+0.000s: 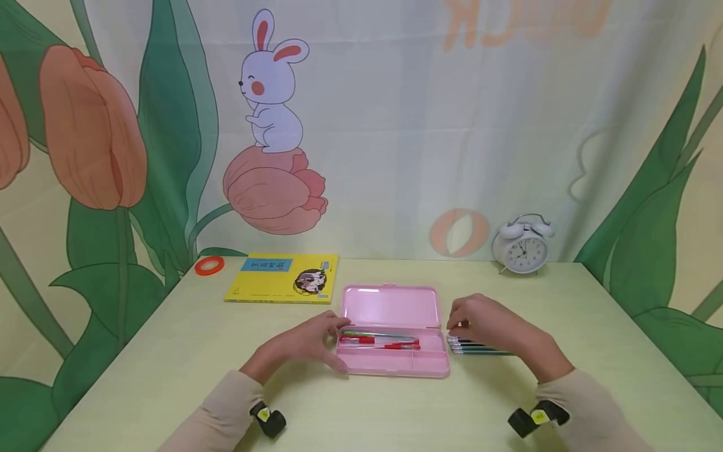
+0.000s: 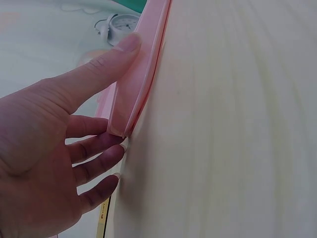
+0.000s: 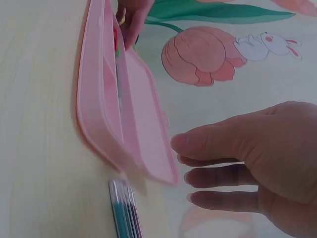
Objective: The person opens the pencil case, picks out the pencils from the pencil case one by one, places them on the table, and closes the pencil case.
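Observation:
A pink pencil case [image 1: 390, 370] lies with its lid [image 1: 390, 306] raised at the back. Inside its long compartment are red pens [image 1: 402, 345] and a green-ended pencil [image 1: 373, 334]. My left hand [image 1: 307, 342] holds the case's left end, thumb along the near wall and fingers by the far corner. Beside the case's right end lies a row of pencils [image 1: 477, 347] with silvery ends. Over them hovers my right hand [image 1: 491, 323], thumb and index finger close together; the right wrist view shows nothing between the fingers [image 3: 218, 178], apart from the pencils.
A yellow book [image 1: 282, 289] lies behind the left hand, with an orange-red tape ring [image 1: 209, 265] to its left. At the back right stands a white alarm clock [image 1: 522, 248]. A printed curtain [image 1: 384, 157] hangs behind the table.

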### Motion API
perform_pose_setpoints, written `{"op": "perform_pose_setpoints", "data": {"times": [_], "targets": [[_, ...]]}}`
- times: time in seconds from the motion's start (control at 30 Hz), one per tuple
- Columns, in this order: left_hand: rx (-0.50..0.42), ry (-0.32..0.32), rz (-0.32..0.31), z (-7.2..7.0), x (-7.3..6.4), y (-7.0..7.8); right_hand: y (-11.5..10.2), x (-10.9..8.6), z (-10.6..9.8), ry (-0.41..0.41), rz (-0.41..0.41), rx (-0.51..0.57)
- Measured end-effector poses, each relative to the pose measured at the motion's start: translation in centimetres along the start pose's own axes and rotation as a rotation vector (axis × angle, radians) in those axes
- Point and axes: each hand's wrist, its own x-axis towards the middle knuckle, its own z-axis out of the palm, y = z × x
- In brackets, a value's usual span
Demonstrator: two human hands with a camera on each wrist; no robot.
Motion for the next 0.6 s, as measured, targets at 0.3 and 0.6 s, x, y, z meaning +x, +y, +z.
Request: {"op": "perform_pose_setpoints", "data": {"times": [0.3,0.6], "targets": [[-0.006,-0.001,-0.007,0.0,0.2,-0.3,-2.0,2.8,1.1,-0.029,-0.005,0.074],[-0.001,0.007,-0.013,0.1,0.1,-0.3,-2.1,3.9,2.7,0.107,0.387,0.09]]}}
